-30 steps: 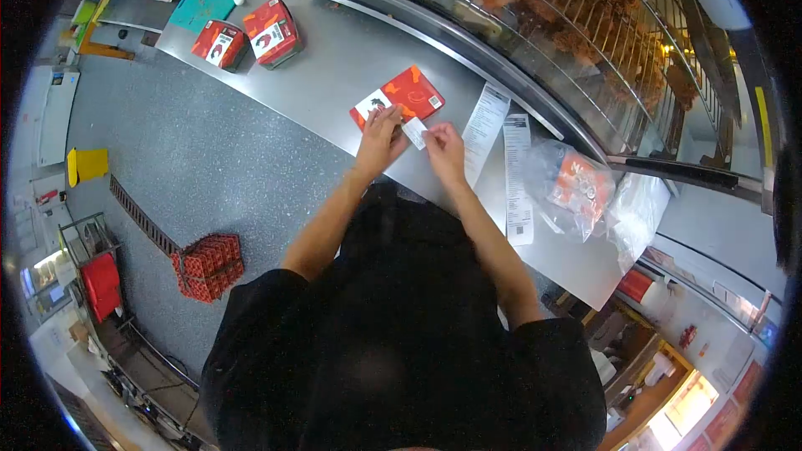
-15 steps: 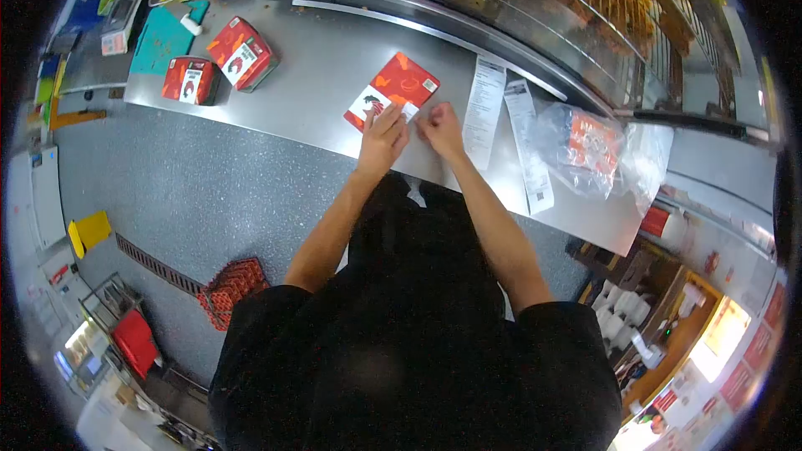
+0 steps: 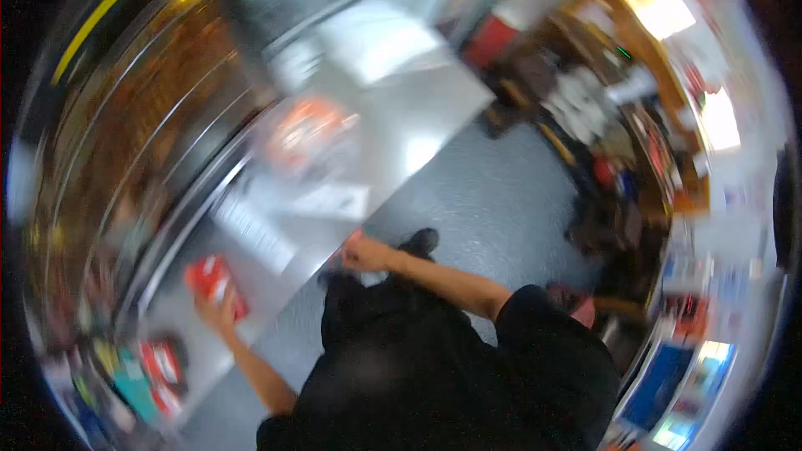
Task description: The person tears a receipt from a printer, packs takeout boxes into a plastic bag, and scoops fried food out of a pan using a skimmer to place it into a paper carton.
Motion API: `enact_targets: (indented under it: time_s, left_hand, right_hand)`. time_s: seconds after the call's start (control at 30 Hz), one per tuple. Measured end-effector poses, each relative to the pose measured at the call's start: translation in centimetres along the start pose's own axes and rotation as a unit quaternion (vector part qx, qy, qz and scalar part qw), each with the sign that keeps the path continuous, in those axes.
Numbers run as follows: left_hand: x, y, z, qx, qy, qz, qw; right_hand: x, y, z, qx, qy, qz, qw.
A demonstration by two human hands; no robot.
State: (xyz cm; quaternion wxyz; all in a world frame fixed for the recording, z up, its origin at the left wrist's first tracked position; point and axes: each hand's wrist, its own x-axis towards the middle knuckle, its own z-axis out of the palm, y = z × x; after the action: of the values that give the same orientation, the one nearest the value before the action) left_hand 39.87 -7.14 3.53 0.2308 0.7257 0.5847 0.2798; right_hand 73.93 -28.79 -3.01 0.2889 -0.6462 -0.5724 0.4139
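The box (image 3: 206, 271), lower left, slanting down rightward, is touched by the left hand (image 3: 217, 311); the right hand (image 3: 365, 252), farther off near centre, is curled, both grips being too blurred to tell.

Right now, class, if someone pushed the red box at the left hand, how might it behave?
The red box would probably slide, as the counter looks smooth; with straight edges, it seems unlikely to roll. Its weight isn't shown.

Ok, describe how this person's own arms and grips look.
Short black fabric sleeves, without readable markings, leave the forearms bare. The left grip and right grip are five-fingered human hands, apparently ungloved; blur hides whether rings are worn.
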Motion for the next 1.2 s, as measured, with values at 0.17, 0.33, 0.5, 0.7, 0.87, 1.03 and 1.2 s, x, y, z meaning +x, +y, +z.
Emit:
enact_targets:
  time_s: [0.17,0.33,0.5,0.7,0.87,1.03,1.2]
  left_hand:
    - [-4.0,1.9,8.9,0.117,0.049,0.165,0.978]
    - [-13.3,11.9,28.1,0.105,-0.235,0.124,0.958]
    - [-20.0,22.4,42.9,0.099,-0.530,0.048,0.841]
    - [-23.0,31.7,59.3,0.045,-0.644,0.014,0.763]
    - [-21.1,45.2,75.7,-0.084,-0.663,0.143,0.730]
    - [-17.7,63.7,88.7,0.096,-0.677,0.236,0.691]
    - [-19.6,85.3,96.5,0.031,-0.590,0.394,0.704]
  right_hand:
    - [-16.5,11.4,-11.6,0.001,0.233,0.230,0.945]
    - [-35.1,20.9,-20.0,0.026,0.432,0.341,0.834]
    - [-44.4,27.1,-24.3,0.047,0.512,0.433,0.740]
    - [-45.2,34.2,-33.9,0.043,0.438,0.405,0.801]
    - [-48.1,42.1,-42.0,0.142,0.490,0.395,0.764]
    - [-58.6,52.0,-38.4,0.268,0.502,0.551,0.610]
    - [-62.7,50.9,-37.1,0.441,0.690,0.487,0.304]
